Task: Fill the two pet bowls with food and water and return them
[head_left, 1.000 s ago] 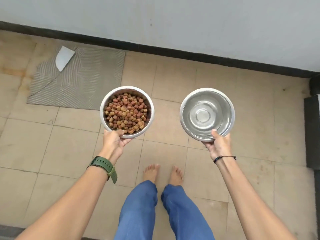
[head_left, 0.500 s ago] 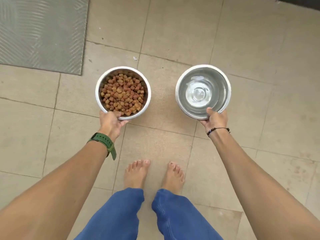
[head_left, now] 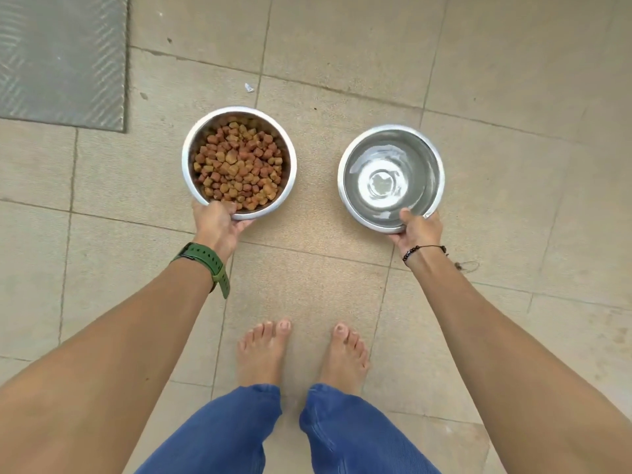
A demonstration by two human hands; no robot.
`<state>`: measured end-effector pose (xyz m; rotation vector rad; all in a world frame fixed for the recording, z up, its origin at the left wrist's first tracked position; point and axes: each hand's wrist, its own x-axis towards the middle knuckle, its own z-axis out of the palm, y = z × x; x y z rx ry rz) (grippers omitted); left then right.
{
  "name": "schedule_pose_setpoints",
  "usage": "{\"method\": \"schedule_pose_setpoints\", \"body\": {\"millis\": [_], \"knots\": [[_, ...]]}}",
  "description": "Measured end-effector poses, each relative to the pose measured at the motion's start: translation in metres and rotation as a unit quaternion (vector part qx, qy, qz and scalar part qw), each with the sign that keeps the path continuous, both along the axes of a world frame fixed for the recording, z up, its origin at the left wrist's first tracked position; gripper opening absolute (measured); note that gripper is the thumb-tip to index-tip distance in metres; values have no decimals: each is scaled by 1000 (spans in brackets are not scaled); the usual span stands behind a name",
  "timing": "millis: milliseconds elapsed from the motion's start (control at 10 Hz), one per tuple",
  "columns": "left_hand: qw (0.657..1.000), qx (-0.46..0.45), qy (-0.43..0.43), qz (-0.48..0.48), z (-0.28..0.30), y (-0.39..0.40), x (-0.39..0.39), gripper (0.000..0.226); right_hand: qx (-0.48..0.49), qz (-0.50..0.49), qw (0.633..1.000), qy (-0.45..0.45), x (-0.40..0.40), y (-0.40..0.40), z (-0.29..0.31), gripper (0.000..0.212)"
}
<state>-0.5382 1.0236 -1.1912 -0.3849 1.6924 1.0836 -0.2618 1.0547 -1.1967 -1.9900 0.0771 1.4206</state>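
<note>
**Bowls going down to the floor**

You are holding the food bowl (head_left: 239, 163) in your left hand (head_left: 216, 224) and the water bowl (head_left: 391, 177) in your right hand (head_left: 418, 230). Each hand is pinching the near rim, thumb on top. Both bowls are low over the tile floor (head_left: 342, 63), beside each other. Keep lowering them flat and slowly so nothing is spilling. Both are pointing open side up; being round, they have no long side.
</note>
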Motion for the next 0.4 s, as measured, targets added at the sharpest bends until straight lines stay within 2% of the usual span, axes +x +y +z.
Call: {"method": "schedule_pose_setpoints", "body": {"millis": [100, 200, 300, 400], "knots": [[999, -2, 25, -28, -5, 3, 4, 69, 2, 12, 1000, 6, 2, -2, -3, 51], [996, -30, 63, -50, -3, 4, 11, 62, 5, 31, 999, 14, 3, -1, 1, 47], [994, -75, 61, -55, 7, 14, 10, 50, -34, 48, 998, -3, 1, -4, 6, 47], [955, -206, 163, -140, 44, 11, 19, 54, -71, 101, 982, -145, 2, -4, 29, 55]]}}
